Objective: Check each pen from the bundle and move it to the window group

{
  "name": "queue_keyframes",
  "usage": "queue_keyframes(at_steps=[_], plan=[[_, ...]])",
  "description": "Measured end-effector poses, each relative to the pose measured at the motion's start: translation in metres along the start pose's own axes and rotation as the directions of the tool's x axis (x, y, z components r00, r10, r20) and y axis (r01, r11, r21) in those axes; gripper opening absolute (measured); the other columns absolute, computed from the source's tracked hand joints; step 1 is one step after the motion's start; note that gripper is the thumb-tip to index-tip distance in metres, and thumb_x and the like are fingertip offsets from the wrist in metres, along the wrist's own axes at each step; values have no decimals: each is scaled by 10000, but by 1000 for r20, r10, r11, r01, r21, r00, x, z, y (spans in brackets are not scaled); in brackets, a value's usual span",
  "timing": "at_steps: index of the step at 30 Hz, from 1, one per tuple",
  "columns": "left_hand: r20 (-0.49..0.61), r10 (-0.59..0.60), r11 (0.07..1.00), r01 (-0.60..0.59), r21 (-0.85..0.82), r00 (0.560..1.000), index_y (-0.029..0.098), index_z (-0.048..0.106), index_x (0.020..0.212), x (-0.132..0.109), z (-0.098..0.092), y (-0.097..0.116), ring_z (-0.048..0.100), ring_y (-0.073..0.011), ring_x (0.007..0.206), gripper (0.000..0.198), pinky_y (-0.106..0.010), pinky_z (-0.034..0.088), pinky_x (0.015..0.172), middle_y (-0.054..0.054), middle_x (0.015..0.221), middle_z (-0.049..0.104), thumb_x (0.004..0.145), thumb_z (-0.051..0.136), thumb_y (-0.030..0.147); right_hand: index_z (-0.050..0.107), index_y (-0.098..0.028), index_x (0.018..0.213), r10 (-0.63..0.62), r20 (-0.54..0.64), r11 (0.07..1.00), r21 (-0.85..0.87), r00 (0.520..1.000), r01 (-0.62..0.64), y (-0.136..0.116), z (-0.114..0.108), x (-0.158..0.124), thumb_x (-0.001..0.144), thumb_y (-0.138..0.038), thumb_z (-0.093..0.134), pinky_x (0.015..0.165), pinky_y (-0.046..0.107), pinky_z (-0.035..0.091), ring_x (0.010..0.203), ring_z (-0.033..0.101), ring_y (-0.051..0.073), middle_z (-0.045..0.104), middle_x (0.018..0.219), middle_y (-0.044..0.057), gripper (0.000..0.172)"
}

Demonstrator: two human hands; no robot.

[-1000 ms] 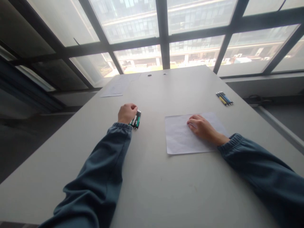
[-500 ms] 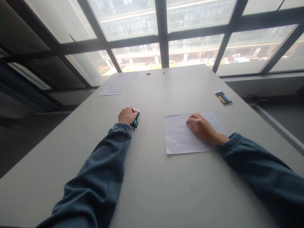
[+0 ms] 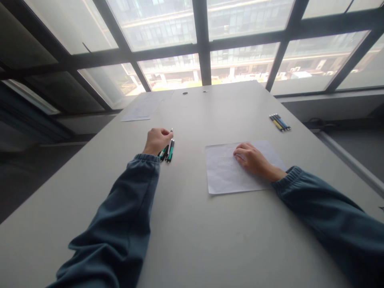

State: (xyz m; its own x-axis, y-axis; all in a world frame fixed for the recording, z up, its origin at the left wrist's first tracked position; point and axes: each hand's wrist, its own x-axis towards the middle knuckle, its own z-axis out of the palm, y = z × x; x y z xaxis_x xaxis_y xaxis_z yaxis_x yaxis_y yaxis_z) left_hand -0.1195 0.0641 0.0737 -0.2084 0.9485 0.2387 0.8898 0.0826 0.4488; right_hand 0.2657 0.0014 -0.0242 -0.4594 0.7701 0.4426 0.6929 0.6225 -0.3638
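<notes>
My left hand is closed in a pinch around a slim pen, whose silver end shows past my fingertips. Below it, several black and green pens lie side by side on the table, partly hidden by the hand. On a white sheet of paper to the right rests my right hand, its fingers loosely bent and a gap showing between thumb and forefinger. No object can be made out in it.
The white table runs toward the windows. Several pens with yellow and blue parts lie near its right edge. More paper lies at the far left, and a small dark disc is near the far edge.
My left hand has risen a little from the row of pens, with a pen now pinched in its fingers. More of the remaining pens shows. The right hand stays on the paper.
</notes>
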Motion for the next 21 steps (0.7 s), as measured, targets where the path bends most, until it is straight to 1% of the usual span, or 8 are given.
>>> queue_keyframes(at_steps=[4,6,8,10,13,16,19,21], plan=[[46,130,981,-122,-148,990,146,783,818,-18,-2,26,679,-203,731,264,-283,488,713,-68,764,764,796,678,387,734,-188,962,7,3,1000,1,1000,-7,-4,-3,0,942,-175,556,961,417,507,1050,610,273,695,1052,112,180],[80,206,958,-184,-218,975,142,791,897,-28,0,37,655,-185,705,287,-280,478,695,-55,767,757,804,666,382,733,-191,957,6,1,1000,1,1000,-6,-5,-4,0,944,-173,557,959,410,508,1051,612,268,695,1047,109,177],[133,274,926,-224,-304,952,140,783,1023,-37,3,47,620,-168,665,346,-273,460,650,-39,741,735,816,649,381,730,-195,952,2,-3,1000,-2,1000,-2,-5,-4,0,945,-171,561,955,403,508,1048,612,264,695,1049,105,171],[223,340,885,-230,-405,914,137,774,1039,-47,10,56,592,-151,645,354,-260,443,606,-36,747,719,827,638,386,727,-196,949,-2,-6,1000,-10,1000,2,-4,-3,0,945,-170,568,950,399,508,1042,612,262,695,1049,102,161],[366,409,796,-131,-591,836,128,748,1029,-63,23,70,544,-122,584,346,-241,421,537,-28,729,677,832,655,397,726,-195,955,0,-11,1000,-14,1000,0,-2,-2,0,947,-169,576,941,393,510,1036,611,260,696,1049,98,153],[417,463,647,23,-762,782,130,702,1051,-81,40,84,527,-97,546,362,-224,427,507,-9,715,643,828,704,415,728,-200,956,-2,-17,1000,-11,1000,2,0,-1,0,943,-162,582,937,391,511,1038,612,258,699,1048,99,152],[387,500,490,115,-864,775,135,661,1046,-100,60,95,565,-87,567,329,-210,469,542,-1,709,643,862,713,403,732,-199,954,-17,-23,1000,-18,1000,16,-1,-2,0,927,-147,591,932,398,513,1025,613,261,704,1033,105,152],[341,469,384,160,-909,815,145,628,1037,-111,73,100,629,-101,621,311,-214,514,580,-22,770,690,867,721,388,731,-189,985,-21,-45,1000,-6,999,21,-3,-2,0,920,-138,588,930,395,512,1030,617,262,708,1033,108,165]])
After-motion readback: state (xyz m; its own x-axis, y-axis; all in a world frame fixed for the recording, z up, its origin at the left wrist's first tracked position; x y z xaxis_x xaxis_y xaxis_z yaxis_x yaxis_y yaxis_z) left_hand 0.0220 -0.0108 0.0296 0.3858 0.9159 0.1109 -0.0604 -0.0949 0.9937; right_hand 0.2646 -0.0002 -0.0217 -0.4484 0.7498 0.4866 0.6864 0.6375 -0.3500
